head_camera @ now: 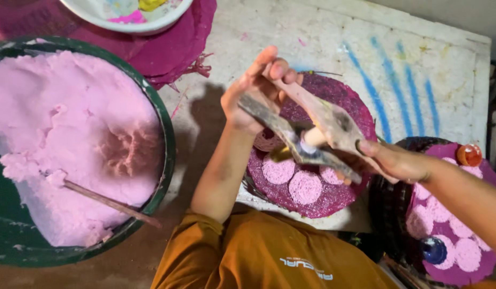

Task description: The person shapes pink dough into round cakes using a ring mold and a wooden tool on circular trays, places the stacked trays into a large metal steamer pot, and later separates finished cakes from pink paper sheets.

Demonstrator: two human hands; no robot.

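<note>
My left hand (256, 88) grips the handles of a worn two-armed metal press tool (307, 131), held above a round magenta mat (333, 198). My right hand (395, 160) touches the tool's far end, its fingers near a small pale piece at the tool's joint. Several pink pressed discs (304, 187) lie on the mat under the tool.
A big green tub (165, 134) of soft pink dough (66, 128) with a stick (111, 203) in it sits at left. A white bowl (127, 24) sits at top. A second mat (446, 235) with pink discs, an orange ball (469, 155) and a blue ball (433, 249) lies at right.
</note>
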